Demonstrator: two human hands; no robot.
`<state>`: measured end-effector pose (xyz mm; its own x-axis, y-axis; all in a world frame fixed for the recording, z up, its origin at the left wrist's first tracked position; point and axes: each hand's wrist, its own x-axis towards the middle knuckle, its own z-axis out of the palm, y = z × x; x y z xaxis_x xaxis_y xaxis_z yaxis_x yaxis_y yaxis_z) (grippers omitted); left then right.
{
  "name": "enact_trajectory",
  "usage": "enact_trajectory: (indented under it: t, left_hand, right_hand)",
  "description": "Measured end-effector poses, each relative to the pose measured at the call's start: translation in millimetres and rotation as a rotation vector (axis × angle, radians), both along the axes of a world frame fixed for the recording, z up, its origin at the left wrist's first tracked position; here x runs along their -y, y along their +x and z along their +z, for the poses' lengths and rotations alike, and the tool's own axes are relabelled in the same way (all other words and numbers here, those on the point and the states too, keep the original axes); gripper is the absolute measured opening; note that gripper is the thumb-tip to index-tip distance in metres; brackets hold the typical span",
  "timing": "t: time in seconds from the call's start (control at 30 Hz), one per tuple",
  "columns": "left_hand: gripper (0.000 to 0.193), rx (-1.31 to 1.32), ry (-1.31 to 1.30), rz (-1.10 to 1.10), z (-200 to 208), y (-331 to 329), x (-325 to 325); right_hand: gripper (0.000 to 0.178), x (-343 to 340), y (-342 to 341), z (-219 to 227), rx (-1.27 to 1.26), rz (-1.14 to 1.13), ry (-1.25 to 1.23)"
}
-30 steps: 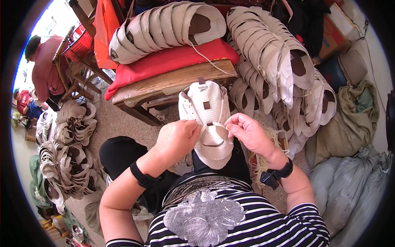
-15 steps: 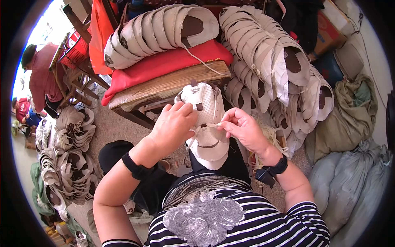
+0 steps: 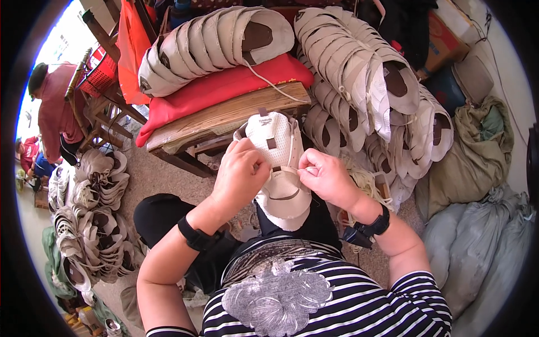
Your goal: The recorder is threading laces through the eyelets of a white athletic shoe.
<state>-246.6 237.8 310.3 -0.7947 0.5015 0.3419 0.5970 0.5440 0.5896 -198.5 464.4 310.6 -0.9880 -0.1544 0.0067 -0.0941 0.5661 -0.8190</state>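
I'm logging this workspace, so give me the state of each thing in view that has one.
Left hand, fingers curled, exact grip hidden
Right hand, pinching the shoelace
Shoelace, running across the shoe upper
Shoe upper, no lace over the tongue's top
Stacked shoe uppers, nested in a row
Red fabric, lying on the wooden bench
Gray sacks, bulging
Olive sack, slumped

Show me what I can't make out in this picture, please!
In the head view:
Left hand: some fingertips, hidden by its own curled fingers.
Shoe upper: its underside, hidden by its top.
Grey sacks: what's inside, hidden by their sides.
Person in red, far left: what they're doing, too small.
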Motion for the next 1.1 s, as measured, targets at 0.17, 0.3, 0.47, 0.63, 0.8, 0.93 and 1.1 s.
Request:
enact_trajectory:
  t: [0.17, 0.3, 0.47, 0.63, 0.8, 0.93, 1.1]
  left_hand:
    - [0.012, 0.409, 0.356, 0.152, 19.4, 14.9, -19.0]
    - [0.013, 0.669, 0.523, 0.12, 23.6, 23.7, -25.2]
    - [0.018, 0.811, 0.514, 0.058, 30.9, 15.4, -21.0]
    - [0.023, 0.981, 0.69, -0.032, 18.8, 12.3, -20.3]
    - [0.023, 1.064, 0.601, -0.046, 28.2, 5.6, -18.5]
    - [0.026, 1.086, 0.621, -0.081, 22.9, 6.3, -16.8]
    - [0.022, 1.097, 0.559, -0.067, 25.3, 8.8, -16.6]
  right_hand:
    - [0.015, -7.0, -16.2, -1.1, 0.14, 0.088, -0.002]
    - [0.015, -0.3, -16.8, 19.9, 0.111, 0.096, 0.185]
    - [0.014, -2.5, -15.2, 19.7, 0.142, 0.113, 0.082]
    - [0.012, -2.2, -12.4, 18.6, 0.16, 0.1, 0.037]
    - [0.015, -0.7, -17.4, 19.0, 0.156, 0.091, 0.125]
    - [0.014, 7.3, -18.2, 17.1, 0.053, 0.061, 0.14]
    - [0.021, 8.7, -11.5, 20.0, -0.178, 0.162, 0.318]
